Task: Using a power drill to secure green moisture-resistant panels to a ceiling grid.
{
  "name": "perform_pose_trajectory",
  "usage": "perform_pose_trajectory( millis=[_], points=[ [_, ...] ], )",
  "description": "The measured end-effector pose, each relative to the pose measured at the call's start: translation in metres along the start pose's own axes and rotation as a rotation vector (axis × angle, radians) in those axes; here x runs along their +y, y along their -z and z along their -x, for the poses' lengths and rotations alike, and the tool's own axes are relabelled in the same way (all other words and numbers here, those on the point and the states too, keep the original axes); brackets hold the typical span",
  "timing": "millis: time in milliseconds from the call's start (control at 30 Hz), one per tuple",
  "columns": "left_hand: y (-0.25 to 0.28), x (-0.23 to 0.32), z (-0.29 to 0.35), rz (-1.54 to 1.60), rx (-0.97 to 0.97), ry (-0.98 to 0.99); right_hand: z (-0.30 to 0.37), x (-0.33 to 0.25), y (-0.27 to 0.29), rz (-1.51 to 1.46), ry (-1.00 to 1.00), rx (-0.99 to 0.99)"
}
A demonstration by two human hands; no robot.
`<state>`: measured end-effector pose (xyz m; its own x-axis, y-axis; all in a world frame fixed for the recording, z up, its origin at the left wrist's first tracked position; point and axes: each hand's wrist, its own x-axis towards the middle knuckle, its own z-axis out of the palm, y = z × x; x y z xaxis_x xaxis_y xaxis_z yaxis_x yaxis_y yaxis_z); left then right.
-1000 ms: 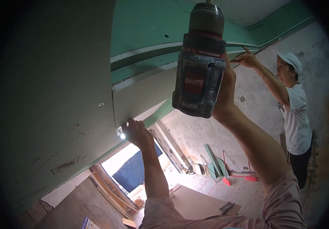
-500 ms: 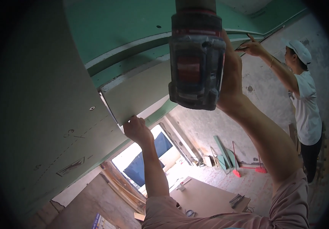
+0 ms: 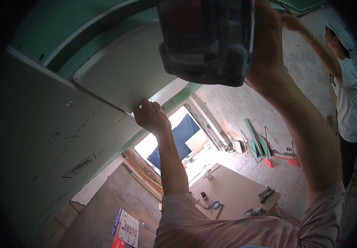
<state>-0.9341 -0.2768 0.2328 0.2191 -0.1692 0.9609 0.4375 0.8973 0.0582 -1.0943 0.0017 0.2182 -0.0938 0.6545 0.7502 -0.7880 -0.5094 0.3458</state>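
- Board (image 3: pixel 58 136), left of frame: already up.
- Panel (image 3: pixel 120 62), upper left of centre: raised just beside the board; I see no screws in it, so fastening looks left to do.
- Drill (image 3: pixel 205 45), top centre (front end out of frame).
- Right hand (image 3: pixel 269 45), upper right: closed around the drill.
- Left hand (image 3: pixel 151 118), centre: fingers curled at the panel's lower corner; whether clamped, I cannot tell.
- Screw (image 3: pixel 70 103), left: in the board.

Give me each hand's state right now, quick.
Left hand: curled at the lower corner of the smaller panel; firm grip cannot be told.
Right hand: closed, holding the drill.
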Motion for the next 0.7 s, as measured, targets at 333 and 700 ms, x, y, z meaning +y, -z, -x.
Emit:
perform_pose_trajectory(
  millis=[333,700],
  points=[
    [-0.005,0.003,-0.002,-0.104,0.033,0.001,-0.005,-0.006,0.001,0.052,-0.088,-0.002],
    [-0.011,0.062,0.054,-0.461,-0.052,-0.719,0.001,0.017,-0.016,0.245,0.093,0.067]
  ],
)
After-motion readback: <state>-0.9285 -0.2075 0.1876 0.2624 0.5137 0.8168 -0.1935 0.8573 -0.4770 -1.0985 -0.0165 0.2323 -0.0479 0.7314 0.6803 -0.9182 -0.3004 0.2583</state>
